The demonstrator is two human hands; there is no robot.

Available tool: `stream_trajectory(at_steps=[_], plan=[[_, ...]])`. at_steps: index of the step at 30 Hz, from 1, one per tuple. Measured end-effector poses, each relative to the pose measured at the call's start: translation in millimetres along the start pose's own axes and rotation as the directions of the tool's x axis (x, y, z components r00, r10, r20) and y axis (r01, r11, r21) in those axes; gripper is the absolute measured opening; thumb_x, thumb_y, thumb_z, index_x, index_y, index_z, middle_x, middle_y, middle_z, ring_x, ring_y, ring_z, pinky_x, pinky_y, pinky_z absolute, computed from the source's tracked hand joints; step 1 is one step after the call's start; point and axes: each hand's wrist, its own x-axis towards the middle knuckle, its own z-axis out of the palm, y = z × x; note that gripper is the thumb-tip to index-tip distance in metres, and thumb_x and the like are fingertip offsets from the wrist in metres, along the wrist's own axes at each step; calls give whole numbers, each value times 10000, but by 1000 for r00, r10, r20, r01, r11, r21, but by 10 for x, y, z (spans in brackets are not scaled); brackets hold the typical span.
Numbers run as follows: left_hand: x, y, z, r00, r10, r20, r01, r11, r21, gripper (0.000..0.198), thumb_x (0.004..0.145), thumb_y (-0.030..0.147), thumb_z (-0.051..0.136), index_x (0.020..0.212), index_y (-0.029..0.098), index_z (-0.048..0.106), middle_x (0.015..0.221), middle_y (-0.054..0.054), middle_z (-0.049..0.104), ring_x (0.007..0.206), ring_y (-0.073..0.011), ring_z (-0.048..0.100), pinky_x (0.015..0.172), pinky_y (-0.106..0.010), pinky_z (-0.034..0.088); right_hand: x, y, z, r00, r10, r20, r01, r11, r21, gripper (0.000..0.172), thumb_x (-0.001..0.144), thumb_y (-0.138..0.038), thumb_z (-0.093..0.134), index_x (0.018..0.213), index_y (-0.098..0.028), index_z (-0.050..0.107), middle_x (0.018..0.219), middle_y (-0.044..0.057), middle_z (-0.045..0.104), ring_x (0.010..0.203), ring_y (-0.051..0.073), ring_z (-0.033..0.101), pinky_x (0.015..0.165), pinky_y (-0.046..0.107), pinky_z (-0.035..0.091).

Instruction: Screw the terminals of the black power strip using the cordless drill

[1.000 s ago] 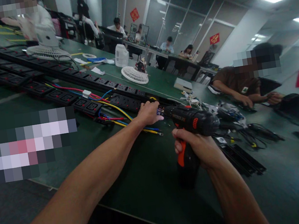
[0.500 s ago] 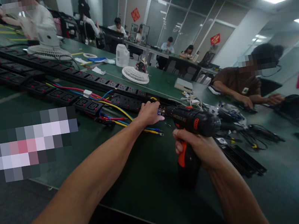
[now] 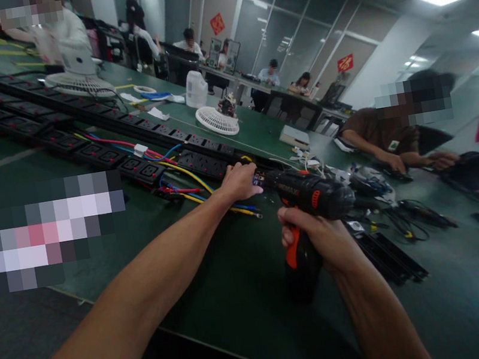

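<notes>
My right hand [image 3: 313, 228] is wrapped round the orange and black grip of a cordless drill [image 3: 309, 189]. The drill's nose points left and away, towards my left hand [image 3: 240, 182]. Curled fingers of that left hand press on a small part with metal bits at the end of a black socket strip [image 3: 203, 164]; its kind is hidden by the hand and the drill. Red, blue and yellow wires [image 3: 194, 177] run out along the strip, and some loose ends with lugs [image 3: 258, 215] lie below my left wrist. A nearer row of black sockets [image 3: 99, 155] lies alongside.
Two white fan parts [image 3: 217, 121] [image 3: 79, 86] and a white jug [image 3: 195, 89] stand beyond the strips. Black rails [image 3: 390, 255] and tangled cables [image 3: 413, 218] lie on the green table [image 3: 225, 321] to the right. A co-worker [image 3: 399, 130] handles something black across the table.
My hands and the drill stay in almost the same place. The co-worker at the right shifts their hands slightly.
</notes>
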Motion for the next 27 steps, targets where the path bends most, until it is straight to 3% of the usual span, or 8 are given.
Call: stream_trajectory(at_steps=[6,12,27], plan=[[25,-18,33,1000,-12,-11,12,1000,8,519,816,453,781,1238,196,620,1253,-127,708,1233,-357,577,1064,-508,428,-1,-23,18,1000,16,-21,-16,1000,15,255,759,-410,781,766,-180,669,493,-9,614,457,145,574,458,253,474],[17,-16,15,1000,3,0,-3,1000,-5,514,825,418,769,1263,201,610,1290,-120,700,1230,-360,579,1059,-511,425,0,-19,8,1000,-3,5,3,1000,-3,277,789,-411,770,693,-187,639,511,-2,617,471,140,576,485,264,493],[25,-19,18,1000,-20,2,20,1000,-5,543,812,433,781,1270,192,616,1291,-133,700,1251,-367,577,1066,-519,426,3,-7,3,1000,6,-3,-6,1000,3,269,792,-416,773,716,-190,650,506,-10,613,465,141,575,487,264,487]])
